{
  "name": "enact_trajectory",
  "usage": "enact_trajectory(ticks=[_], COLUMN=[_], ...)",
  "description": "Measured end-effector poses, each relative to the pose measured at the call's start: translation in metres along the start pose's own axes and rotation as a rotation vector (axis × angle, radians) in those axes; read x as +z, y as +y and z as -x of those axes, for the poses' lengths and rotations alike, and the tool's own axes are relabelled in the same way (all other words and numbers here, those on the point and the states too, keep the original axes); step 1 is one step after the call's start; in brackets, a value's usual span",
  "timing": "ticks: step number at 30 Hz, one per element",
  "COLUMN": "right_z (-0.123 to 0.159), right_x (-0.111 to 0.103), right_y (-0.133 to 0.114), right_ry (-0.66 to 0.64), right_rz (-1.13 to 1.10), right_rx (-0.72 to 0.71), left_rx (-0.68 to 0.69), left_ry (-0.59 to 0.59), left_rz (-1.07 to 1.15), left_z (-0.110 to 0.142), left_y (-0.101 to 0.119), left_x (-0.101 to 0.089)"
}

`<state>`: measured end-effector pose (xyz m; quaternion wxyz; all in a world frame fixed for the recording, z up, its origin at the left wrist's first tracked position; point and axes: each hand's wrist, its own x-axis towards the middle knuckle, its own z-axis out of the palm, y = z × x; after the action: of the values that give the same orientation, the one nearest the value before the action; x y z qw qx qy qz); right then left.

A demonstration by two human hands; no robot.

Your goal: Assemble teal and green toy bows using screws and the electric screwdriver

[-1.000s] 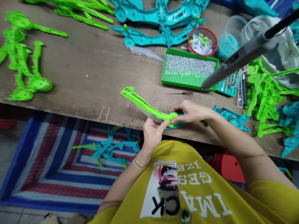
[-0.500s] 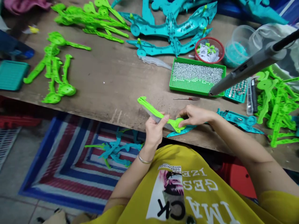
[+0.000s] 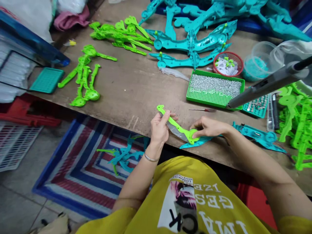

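Note:
A long bright green plastic arm [image 3: 175, 125] with a round end lies slanted over the front edge of the wooden bench [image 3: 131, 87]. My left hand [image 3: 159, 128] is closed around its upper shaft. My right hand [image 3: 207, 127] pinches the round end, pressing it onto a teal plastic piece [image 3: 196, 143] beneath. A clear plastic sliver sits under the green arm, partly hidden.
A green tray of silver screws [image 3: 214, 88] and a small screwdriver [image 3: 203, 110] lie just beyond my hands. A grey power driver [image 3: 265, 85] hangs at right. Teal frames [image 3: 192, 42] and green parts [image 3: 84, 78] fill the back and left. Fallen parts [image 3: 122, 156] lie on the striped mat.
My left hand slid up the green arm and closed around its shaft. The arm tilted steeper and drew nearer the bench edge. The view shifted left.

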<state>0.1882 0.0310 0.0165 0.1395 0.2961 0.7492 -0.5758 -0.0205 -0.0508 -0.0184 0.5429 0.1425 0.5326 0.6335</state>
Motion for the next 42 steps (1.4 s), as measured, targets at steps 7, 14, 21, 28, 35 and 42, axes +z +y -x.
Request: enact_trajectory(ticks=[7, 14, 21, 28, 35, 42], right_z=[-0.001, 0.0, 0.003, 0.017, 0.042, 0.044], right_x=[-0.002, -0.01, -0.024, -0.011, 0.022, 0.022], right_y=[-0.002, 0.012, 0.016, 0.019, 0.016, 0.039], right_ry=[0.003, 0.009, 0.15, 0.394, 1.081, 2.021], right_rz=[0.03, -0.032, 0.055, 0.043, 0.099, 0.236], right_rx=[-0.003, 0.015, -0.023, -0.053, -0.187, -0.358], left_rx=[0.043, -0.051, -0.192, -0.137, -0.125, -0.092], left_ry=[-0.005, -0.075, -0.238, -0.242, -0.209, -0.171], left_rz=[-0.038, -0.015, -0.058, -0.053, -0.075, -0.09], left_z=[-0.023, -0.034, -0.001, -0.003, -0.006, -0.007], left_y=[0.014, 0.01, -0.021, -0.033, -0.035, -0.038], left_x=[-0.007, 0.001, 0.014, 0.02, 0.023, 0.024])
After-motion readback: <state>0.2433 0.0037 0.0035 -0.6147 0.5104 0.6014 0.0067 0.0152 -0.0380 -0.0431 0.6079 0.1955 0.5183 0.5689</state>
